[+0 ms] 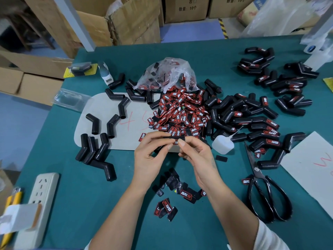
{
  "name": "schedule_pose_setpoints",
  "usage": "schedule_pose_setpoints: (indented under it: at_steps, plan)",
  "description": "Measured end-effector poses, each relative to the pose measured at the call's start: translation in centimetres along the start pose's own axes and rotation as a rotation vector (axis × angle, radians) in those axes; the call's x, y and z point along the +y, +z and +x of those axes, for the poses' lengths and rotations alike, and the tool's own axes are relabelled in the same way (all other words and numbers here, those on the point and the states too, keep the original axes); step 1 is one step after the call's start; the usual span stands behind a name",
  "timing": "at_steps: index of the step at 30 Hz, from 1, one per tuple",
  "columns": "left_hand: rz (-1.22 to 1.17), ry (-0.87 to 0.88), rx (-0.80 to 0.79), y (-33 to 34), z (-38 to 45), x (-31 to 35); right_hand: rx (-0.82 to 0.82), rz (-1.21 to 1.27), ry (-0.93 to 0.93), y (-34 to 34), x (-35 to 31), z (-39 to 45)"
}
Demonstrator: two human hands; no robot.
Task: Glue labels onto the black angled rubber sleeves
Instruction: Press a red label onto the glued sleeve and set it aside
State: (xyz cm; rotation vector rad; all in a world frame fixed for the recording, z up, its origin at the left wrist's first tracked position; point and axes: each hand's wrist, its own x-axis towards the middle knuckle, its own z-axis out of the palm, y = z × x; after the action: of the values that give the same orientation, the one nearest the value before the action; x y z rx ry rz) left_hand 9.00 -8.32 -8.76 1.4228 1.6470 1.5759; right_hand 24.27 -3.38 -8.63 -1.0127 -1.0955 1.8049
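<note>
Her left hand [151, 152] grips a black angled rubber sleeve [171, 138] above the green table's [90, 168] near-centre, while the right hand [195, 152] pinches the red-and-black label [177, 142] on it. I'd press squarely, edges flat, holding until the glue grabs.

head: one wide-angle view, worn on the person's head | faces forward and steeply down over the green tabletop [234, 204] | close above both forearms, which enter from the bottom edge | far edge of frame takes in cardboard boxes [133, 24] and floor beyond | edges bowed by lens | no second view.
</note>
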Motion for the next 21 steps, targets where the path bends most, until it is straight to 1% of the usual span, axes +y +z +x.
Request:
schedule_pose_setpoints:
  at_steps: [17,21]
  plan:
    - [0.025,0.004,-0.003,-0.12,0.05,-0.06,0.025,-0.017,0.014,-0.09,-0.12,0.01]
    - [-0.023,-0.04,-0.014,-0.21,0.24,-0.23,0.04,-0.056,-0.023,0.23,-0.18,-0.09]
